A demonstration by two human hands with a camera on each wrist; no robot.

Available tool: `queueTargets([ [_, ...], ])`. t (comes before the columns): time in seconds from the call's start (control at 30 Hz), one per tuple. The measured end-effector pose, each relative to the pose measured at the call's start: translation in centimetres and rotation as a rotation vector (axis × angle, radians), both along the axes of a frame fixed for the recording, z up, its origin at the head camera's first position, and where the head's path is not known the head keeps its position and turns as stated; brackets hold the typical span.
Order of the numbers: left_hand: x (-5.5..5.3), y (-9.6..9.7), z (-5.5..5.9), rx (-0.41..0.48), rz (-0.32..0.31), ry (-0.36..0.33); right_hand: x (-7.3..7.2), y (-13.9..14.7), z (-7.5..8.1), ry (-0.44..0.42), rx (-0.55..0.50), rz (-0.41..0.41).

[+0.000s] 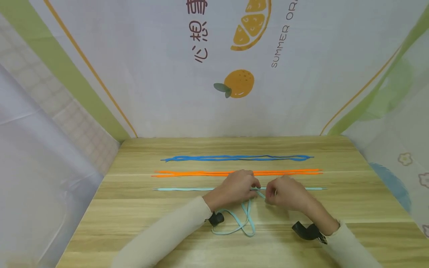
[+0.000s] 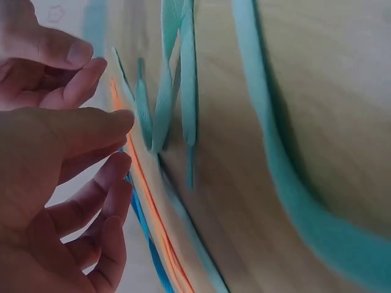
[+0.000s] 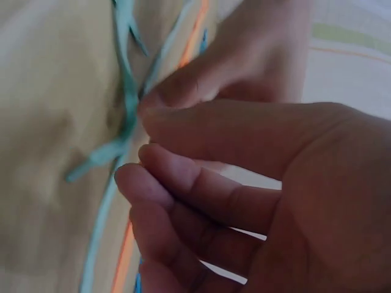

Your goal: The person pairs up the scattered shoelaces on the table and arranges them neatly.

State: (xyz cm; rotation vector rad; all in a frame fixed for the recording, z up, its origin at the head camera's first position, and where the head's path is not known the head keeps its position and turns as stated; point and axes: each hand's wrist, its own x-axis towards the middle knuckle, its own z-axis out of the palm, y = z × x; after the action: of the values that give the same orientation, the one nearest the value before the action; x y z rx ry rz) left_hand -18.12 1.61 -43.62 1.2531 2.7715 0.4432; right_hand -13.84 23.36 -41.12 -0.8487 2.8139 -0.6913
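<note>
A pale teal shoelace [image 1: 184, 189] lies in a straight line across the wooden table. A second teal length [image 1: 249, 219] loops loosely in front of it, one tipped end [image 3: 76, 173] showing near the hands. My left hand [image 1: 236, 188] is over the middle of the straight lace, thumb and fingers loosely bent. Close beside it on the right, my right hand [image 1: 289, 193] has its fingers bent and its thumb apart from the index fingertip. No lace shows between the fingers of either hand in the wrist views. Contact with the lace cannot be told.
Behind the teal lace lies a pair of orange shoelaces [image 1: 201, 174], and farther back a blue pair [image 1: 214, 158]. The wooden table [image 1: 134, 230] meets a printed cloth [image 1: 167, 93] at the back, with cloth at both sides.
</note>
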Motion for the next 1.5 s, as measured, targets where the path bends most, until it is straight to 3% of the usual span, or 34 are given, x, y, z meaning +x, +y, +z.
queueTargets([
  [0.27, 0.3, 1.3, -0.5, -0.054, -0.033, 0.055, 1.4, -1.1, -0.7, 0.070, 0.009, 0.022],
  [0.43, 0.4, 1.6, -0.8, -0.065, -0.015, 0.069, 2.0, -1.5, -0.9, 0.087, 0.003, 0.004],
  [0.6, 0.2, 0.9, -0.2, -0.032, 0.030, 0.065, 2.1, -1.9, -1.1, 0.088, -0.009, 0.020],
  [0.9, 0.3, -3.0, 1.3, 0.150, 0.141, 0.007, 1.4, -2.8, -2.0, 0.144, -0.011, 0.054],
  [1.17, 1.9, -7.3, 2.6, 0.331, 0.213, -0.049, 0.5, -4.4, -2.7, 0.143, -0.030, 0.038],
  [1.5, 3.9, -11.6, 2.6, 0.449, 0.298, -0.153, -0.3, -6.3, -3.7, 0.120, -0.024, 0.002],
])
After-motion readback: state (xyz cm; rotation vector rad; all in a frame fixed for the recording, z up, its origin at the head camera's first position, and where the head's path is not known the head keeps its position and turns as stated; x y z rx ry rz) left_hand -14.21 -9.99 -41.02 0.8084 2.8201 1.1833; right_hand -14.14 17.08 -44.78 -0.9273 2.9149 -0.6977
